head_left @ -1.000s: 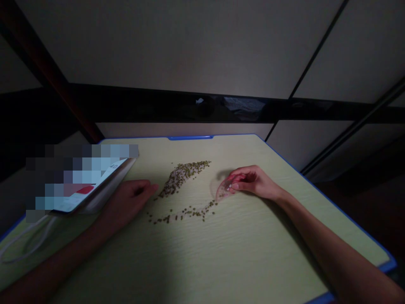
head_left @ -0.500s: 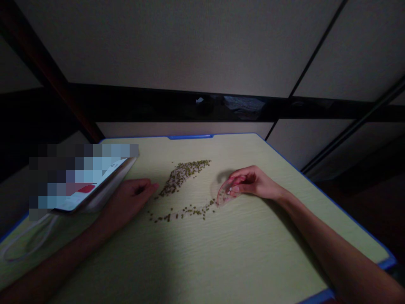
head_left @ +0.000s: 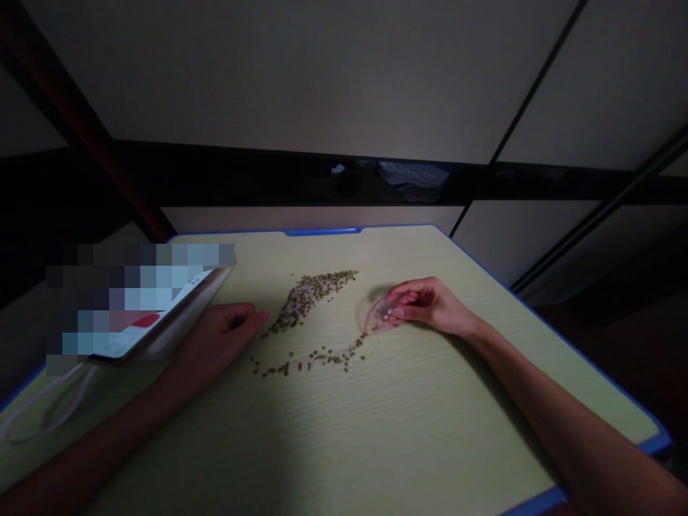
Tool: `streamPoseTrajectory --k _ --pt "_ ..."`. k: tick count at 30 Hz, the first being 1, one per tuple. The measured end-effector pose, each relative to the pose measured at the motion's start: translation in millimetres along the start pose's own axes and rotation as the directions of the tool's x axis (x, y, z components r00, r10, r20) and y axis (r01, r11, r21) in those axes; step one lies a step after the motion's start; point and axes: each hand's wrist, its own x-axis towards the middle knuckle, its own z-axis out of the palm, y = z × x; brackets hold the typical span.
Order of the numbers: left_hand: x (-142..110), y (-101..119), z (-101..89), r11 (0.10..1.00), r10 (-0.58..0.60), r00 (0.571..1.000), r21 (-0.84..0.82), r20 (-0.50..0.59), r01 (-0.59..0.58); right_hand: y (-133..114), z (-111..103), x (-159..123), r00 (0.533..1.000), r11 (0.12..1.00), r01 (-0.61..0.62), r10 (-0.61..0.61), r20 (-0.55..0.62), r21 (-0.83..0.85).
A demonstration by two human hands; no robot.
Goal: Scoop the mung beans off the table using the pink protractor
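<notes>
My right hand (head_left: 427, 307) pinches a see-through protractor (head_left: 380, 315) with a red curved edge between thumb and fingers. The protractor is held low over the table, and its lower left end is by the right end of a thin curved line of small green beans (head_left: 323, 358). Behind that line lies a larger heap of green beans (head_left: 312, 295) mixed with pale grains. My left hand (head_left: 228, 330) rests on the table left of the heap, fingers curled in loosely and thumb pointing at the beans. Nothing shows in it.
A phone or tablet (head_left: 155, 333) with a lit, partly blurred screen leans at the left, a white cord loop (head_left: 48, 423) beside it. The pale table (head_left: 408, 423) has a blue rim. Light panels (head_left: 312, 79) stand behind it.
The protractor in my right hand has shifted slightly away from me and left, its lower edge lifting off the end of the bean line. My left hand stays put.
</notes>
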Motion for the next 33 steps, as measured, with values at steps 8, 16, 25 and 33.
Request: streamPoseTrajectory --k 8,16,25,33 --pt "0.3 -1.7 -0.2 1.000 -0.009 1.000 0.018 0.002 0.009 0.5 3.7 1.1 1.000 1.000 0.021 -0.021 0.016 -0.017" --pt "3.1 -4.3 0.9 1.000 0.004 1.000 0.024 -0.007 -0.003 0.2 1.3 1.1 0.996 1.000 0.012 -0.010 0.087 -0.012" --pt "2.0 -3.7 1.4 1.000 0.008 1.000 0.013 -0.003 -0.008 -0.8 1.4 -0.3 0.994 1.000 0.004 -0.002 0.107 -0.017" --pt "2.2 -2.8 -0.4 1.000 -0.001 1.000 0.020 -0.009 0.001 -1.8 4.2 -0.3 0.997 1.000 0.007 -0.005 0.074 -0.027"
